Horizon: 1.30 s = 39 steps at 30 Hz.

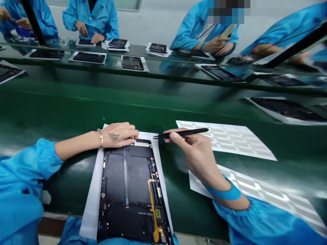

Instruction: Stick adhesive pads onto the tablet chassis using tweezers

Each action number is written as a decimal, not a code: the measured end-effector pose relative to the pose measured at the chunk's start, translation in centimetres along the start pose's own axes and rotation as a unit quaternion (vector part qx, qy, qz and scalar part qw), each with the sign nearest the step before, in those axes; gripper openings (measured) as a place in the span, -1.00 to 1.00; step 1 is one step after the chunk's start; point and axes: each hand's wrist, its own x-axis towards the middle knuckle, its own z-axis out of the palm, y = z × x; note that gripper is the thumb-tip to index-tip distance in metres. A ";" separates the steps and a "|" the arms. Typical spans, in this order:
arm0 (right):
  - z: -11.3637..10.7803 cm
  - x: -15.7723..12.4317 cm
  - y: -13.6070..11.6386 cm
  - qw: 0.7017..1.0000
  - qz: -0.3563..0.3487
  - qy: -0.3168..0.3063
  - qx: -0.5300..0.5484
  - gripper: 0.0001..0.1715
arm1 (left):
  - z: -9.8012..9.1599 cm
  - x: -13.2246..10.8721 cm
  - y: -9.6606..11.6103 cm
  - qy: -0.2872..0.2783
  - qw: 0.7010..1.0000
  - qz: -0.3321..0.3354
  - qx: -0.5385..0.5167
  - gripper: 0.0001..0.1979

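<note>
An opened tablet (pixel 127 190) lies on a white paper sheet (pixel 90 204), showing a black inner chassis, a long grey strip and a yellow flex cable (pixel 152 207). My left hand (pixel 119 135) rests palm down on the tablet's top edge, its fingers curled over it. My right hand (pixel 195 153) pinches black tweezers (pixel 182 133), whose tips point left, just beside the tablet's top right corner. Two white sheets of grey label pads (pixel 224 140) (pixel 255 192) lie to the right, the lower one beneath my right wrist.
A green work belt (pixel 56 109) runs across the view. Beyond it, co-workers in blue smocks (pixel 90 20) handle similar dark tablets (pixel 133 63) on white sheets. Another tablet (pixel 287 109) lies on the belt at the right.
</note>
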 end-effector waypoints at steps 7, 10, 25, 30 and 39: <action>0.1 0.2 0.8 0.997 0.021 0.057 0.055 -0.69 | -2.8 5.0 0.2 -0.204 0.978 -0.036 -0.040 -0.92; 0.1 0.3 0.6 0.991 0.027 0.089 0.092 -0.75 | -3.6 6.5 0.5 -0.270 0.962 -0.015 -0.019 -0.85; 0.7 -1.1 -0.1 0.978 -0.178 -0.086 -0.062 -0.81 | 0.3 5.1 -0.6 -0.104 0.990 -0.019 -0.097 -0.85; 1.3 -1.8 0.2 0.945 -0.253 -0.138 -0.156 -0.78 | 0.4 1.7 -1.1 -0.028 0.965 -0.027 -0.261 -0.73; 2.8 -2.5 0.3 0.922 -0.294 -0.161 -0.196 -0.75 | 1.9 1.3 -1.3 0.018 0.929 -0.053 -0.366 -0.59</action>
